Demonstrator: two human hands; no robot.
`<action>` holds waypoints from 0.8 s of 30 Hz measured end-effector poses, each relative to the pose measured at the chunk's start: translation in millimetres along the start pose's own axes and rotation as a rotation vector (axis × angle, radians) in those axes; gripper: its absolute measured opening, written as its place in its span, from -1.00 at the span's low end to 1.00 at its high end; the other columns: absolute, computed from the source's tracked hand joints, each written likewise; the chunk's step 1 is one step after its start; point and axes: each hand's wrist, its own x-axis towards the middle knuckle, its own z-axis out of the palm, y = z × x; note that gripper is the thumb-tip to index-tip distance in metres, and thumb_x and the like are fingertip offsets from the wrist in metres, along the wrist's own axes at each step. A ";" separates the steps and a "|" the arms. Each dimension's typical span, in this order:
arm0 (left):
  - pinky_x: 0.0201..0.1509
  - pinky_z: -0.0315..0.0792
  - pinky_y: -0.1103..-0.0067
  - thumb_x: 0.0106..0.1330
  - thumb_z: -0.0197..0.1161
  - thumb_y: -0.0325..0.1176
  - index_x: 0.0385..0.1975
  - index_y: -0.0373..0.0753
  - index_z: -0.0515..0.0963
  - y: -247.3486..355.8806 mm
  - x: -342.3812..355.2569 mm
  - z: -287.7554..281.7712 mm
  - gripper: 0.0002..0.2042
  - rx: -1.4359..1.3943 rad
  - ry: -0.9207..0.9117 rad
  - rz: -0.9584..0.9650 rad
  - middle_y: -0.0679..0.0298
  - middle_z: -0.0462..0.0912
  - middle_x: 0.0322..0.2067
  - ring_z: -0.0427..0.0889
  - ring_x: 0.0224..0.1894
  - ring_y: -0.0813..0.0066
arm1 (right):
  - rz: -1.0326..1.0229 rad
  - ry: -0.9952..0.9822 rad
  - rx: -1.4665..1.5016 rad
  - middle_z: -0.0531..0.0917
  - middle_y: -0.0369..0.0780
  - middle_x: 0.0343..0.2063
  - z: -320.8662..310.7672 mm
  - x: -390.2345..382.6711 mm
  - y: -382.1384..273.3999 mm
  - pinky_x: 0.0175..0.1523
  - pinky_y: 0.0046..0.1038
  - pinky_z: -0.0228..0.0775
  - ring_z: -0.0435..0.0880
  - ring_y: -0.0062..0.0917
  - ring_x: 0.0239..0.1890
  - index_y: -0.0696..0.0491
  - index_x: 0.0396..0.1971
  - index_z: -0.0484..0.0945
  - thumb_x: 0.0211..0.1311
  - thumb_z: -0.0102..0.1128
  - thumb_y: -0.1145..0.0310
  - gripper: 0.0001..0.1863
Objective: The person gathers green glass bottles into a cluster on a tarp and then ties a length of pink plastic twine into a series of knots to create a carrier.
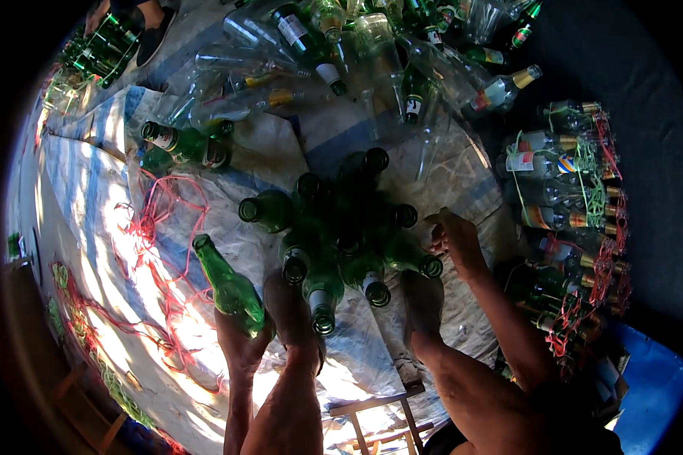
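Note:
My left hand (239, 343) is closed round the base end of an empty green glass bottle (231, 290), whose neck tilts up and to the left. Between my feet stands a cluster of green bottles (322, 292), most of them upright, some with their necks leaning outward. Just right of this cluster, my right hand (454, 236) has its fingers loosely bent and partly apart, with nothing seen in them. The nearest bottle to it is a green one (421, 259) at the cluster's right edge. Deep shadow hides the middle of the cluster.
Loose clear and green bottles (372, 53) pile up at the far side. Tied bundles of bottles (554, 163) lie along the right. Red string (155, 220) tangles on the sheet at left, near two lying green bottles (186, 144). Another person's foot (155, 34) shows far left.

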 end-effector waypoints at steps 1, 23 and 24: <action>0.05 0.41 0.49 0.02 0.50 -0.25 0.16 -0.32 0.35 -2.5 -7.4 -1.1 -0.31 -0.047 0.023 -0.033 0.25 0.49 -0.12 0.48 -0.10 0.44 | 0.000 0.000 0.001 0.50 -0.33 -0.61 -2.3 -5.5 -4.6 -0.36 -0.54 0.41 0.51 -0.65 -0.57 0.18 -0.23 0.63 0.56 -0.07 0.04 -0.52; 0.05 0.53 0.27 -0.17 0.53 -0.49 0.13 -0.29 0.43 101.0 -24.7 18.0 -0.28 0.162 -0.718 0.322 0.01 0.60 -0.05 0.63 -0.02 -0.02 | -0.850 -0.769 -0.310 0.61 -0.20 -0.45 67.1 -126.3 -102.6 -0.41 -0.44 0.46 0.66 -0.39 -0.47 0.18 0.07 0.55 -0.02 0.59 0.07 -0.29; 0.08 0.53 0.27 -0.18 0.54 -0.49 0.14 -0.29 0.43 104.1 -23.2 15.3 -0.27 0.165 -0.771 0.318 0.00 0.59 -0.04 0.62 0.01 -0.02 | -0.866 -0.779 -0.323 0.62 -0.19 -0.44 65.5 -126.6 -105.7 -0.43 -0.44 0.45 0.66 -0.39 -0.47 0.18 0.01 0.58 0.00 0.58 0.11 -0.36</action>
